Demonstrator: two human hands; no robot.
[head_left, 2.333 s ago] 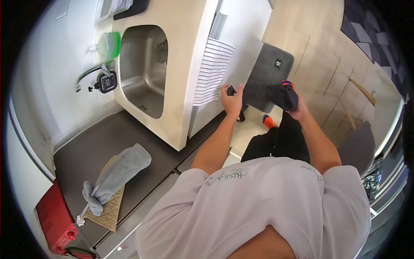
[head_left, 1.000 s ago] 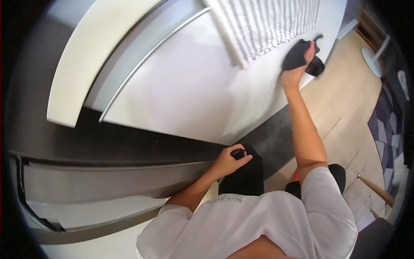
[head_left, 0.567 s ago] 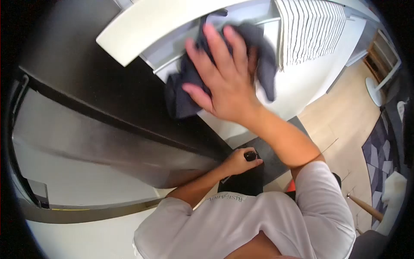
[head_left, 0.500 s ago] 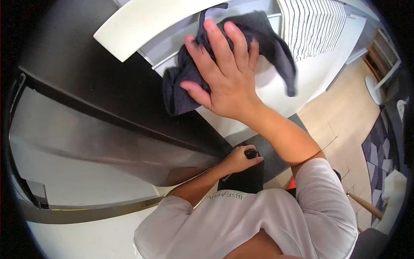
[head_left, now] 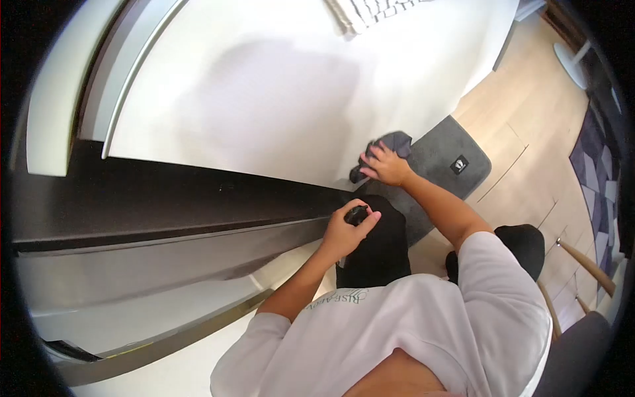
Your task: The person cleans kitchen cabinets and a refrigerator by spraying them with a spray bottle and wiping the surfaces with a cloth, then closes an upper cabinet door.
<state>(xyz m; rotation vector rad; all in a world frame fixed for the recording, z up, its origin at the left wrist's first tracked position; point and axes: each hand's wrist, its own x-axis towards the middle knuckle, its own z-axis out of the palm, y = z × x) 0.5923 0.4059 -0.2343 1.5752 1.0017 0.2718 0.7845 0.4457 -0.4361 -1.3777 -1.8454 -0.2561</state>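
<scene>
Low on the white cabinet front [head_left: 264, 112], near its bottom edge, my right hand [head_left: 390, 165] lies over a bunched dark grey cloth [head_left: 397, 142] with its fingers curled on it. My left hand [head_left: 347, 231] is closed around an object with a rounded black top [head_left: 357, 215], held above my knee; its lower part is mostly hidden, so its exact kind does not show. The two hands are apart, the left nearer my body.
A grey floor mat [head_left: 473, 159] with a small black label lies beside the cabinet on the wooden floor [head_left: 522, 132]. A striped towel [head_left: 377, 13] hangs at the top. Along the left runs a dark appliance side [head_left: 165, 198]. Wooden chair legs [head_left: 585, 264] stand at right.
My right hand and the cloth have moved down from the cabinet's upper part to its lower edge. The view has tilted downward. My left hand still holds the black-topped object.
</scene>
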